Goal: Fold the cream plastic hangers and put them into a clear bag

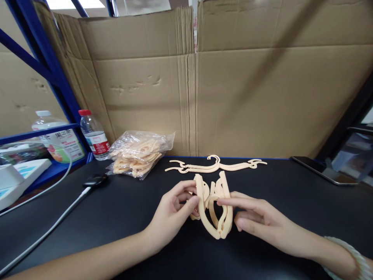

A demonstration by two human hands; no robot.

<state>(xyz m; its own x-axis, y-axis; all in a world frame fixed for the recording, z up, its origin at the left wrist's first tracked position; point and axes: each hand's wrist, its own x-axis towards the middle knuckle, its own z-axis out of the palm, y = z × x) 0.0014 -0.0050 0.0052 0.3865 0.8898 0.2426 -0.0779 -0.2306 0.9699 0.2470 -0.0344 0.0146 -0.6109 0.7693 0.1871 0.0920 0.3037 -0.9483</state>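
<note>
left hand (175, 208) pinched shut on folded hanger (225, 217), right hand (256, 221) half open, index tip on it; best steady both sides evenly, low over desk (116, 217)

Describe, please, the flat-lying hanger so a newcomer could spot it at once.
Start at the cardboard wall behind the black table; at its foot lies a peach plastic hanger. It is spread flat, both arms out, unlike the folded hanger that the left hand and right hand hold in front, or the bagged hangers to its left.
</note>
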